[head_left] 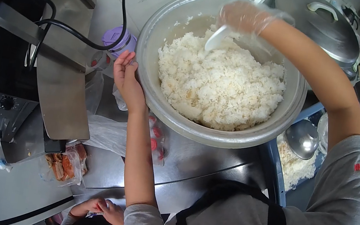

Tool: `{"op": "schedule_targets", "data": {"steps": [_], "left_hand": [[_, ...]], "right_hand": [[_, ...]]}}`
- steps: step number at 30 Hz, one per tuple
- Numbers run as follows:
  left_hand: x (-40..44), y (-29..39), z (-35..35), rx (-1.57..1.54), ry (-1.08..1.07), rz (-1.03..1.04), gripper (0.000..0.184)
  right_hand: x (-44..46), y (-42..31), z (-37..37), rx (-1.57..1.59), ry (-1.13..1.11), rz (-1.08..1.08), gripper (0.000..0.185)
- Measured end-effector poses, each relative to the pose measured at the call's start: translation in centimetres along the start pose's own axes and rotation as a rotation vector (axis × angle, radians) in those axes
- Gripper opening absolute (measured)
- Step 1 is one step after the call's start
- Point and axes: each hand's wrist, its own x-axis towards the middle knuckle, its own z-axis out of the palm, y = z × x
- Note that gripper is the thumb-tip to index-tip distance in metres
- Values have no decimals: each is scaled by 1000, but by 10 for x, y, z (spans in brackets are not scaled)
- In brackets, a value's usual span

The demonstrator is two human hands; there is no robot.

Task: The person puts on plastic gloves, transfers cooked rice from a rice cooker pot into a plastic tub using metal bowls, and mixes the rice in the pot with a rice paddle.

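A big metal pot (pixel 300 100) holds a mound of cooked white rice (pixel 223 86). My right hand (pixel 243 17), in a clear plastic glove, is closed around a white rice paddle (pixel 217 38) at the pot's far side. The blade of the paddle touches the top of the rice, and its handle sticks out above my hand. At the pot's left side is my bare left hand (pixel 129 81), fingers stretched out and apart, resting against the outside of the rim. A purple lidded container (pixel 118 40) stands just beyond those fingers.
To the right are a lidded metal pot (pixel 319 21) and a blue tray (pixel 279 174) with rice and a metal bowl (pixel 301 139). A black cable (pixel 123 6) hangs left, near a plastic bag (pixel 104 134) and packaged meat (pixel 67 165). Another person's hands (pixel 102 210) show at bottom.
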Motion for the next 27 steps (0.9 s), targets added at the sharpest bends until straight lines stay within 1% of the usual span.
{"op": "schedule_targets", "data": {"steps": [1,2,4,5,7,8,10,12,13,14,16,18,19,21,22,23,24,25,26,27], "left_hand": [[1,0,0,-3,-9,-4,32],[1,1,1,5,-4,-6,32],[3,1,-1,0,-28,-17,33],[6,-3,-7,39,-28,11,34],[6,-7,-7,72,-48,11,35],[7,-5,-7,79,-53,-5,35],[7,-7,-8,52,-42,-24,34],[4,-4,-7,116,-39,0,33],[2,-1,-7,136,-42,-7,33],[3,-2,-9,257,-35,34,33],[-24,23,14,331,-30,80,32],[-54,53,37,341,-109,277,32],[-72,76,53,335,-147,300,32],[-98,116,74,213,-269,375,34],[-114,140,86,175,-355,437,33],[-123,160,91,86,-505,581,32],[-131,181,96,90,-613,698,32],[-144,202,104,175,-645,780,33],[-157,208,109,62,-580,800,34],[-165,222,120,75,-785,852,48]], "right_hand": [[-3,-1,-17,5,-142,113,9],[-8,-4,-3,4,-145,126,9],[-24,-12,41,-270,-153,109,9],[-37,-11,42,-271,-174,147,9],[-78,-8,42,76,-106,230,22],[-104,-4,30,65,-140,283,22],[-152,-1,-10,259,95,284,31],[-204,4,-33,229,164,362,47],[-232,5,-52,216,18,503,47],[-261,0,-74,204,-128,649,47],[-338,21,-73,142,-283,792,48],[-387,28,-86,195,-598,1058,52],[-405,27,-91,189,-596,1072,52],[-437,28,-101,589,-448,1447,58],[-462,40,-95,578,-438,1450,58],[-493,67,-75,609,-522,1432,61],[-527,98,-48,643,-606,1409,63],[-561,133,-6,503,-578,1440,68],[-564,139,3,501,-565,1435,68],[-567,143,12,438,-481,1415,41]]}}
